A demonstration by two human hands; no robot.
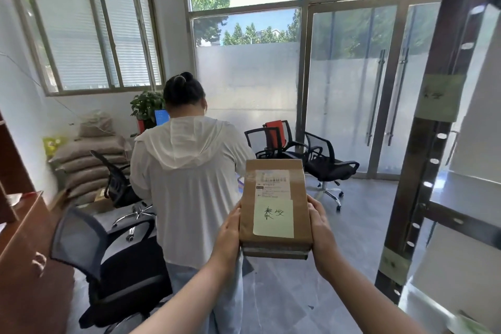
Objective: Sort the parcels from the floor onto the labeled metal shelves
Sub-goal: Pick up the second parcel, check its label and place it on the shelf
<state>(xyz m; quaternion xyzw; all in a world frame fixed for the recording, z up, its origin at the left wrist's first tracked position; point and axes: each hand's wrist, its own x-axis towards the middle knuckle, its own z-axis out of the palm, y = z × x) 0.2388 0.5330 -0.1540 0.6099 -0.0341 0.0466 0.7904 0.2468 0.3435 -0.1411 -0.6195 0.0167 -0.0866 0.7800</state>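
Note:
I hold a brown cardboard parcel (273, 190) at chest height in front of me, its top facing the camera. It bears a printed shipping label and a pale yellow note with handwritten characters. A second, thinner parcel (275, 251) lies stacked under it. My left hand (229, 236) grips the left side and my right hand (320, 230) grips the right side. The metal shelf (423, 160) rises at the right, its dark perforated upright carrying pale paper labels (437, 97).
A person in a white hooded jacket (187, 184) stands directly ahead with their back to me. Black office chairs (108, 260) stand left and beyond the parcel (325, 160). Stacked sacks (86, 163) lie at the left wall, a wooden cabinet (24, 266) at near left, glass doors (379, 95) behind.

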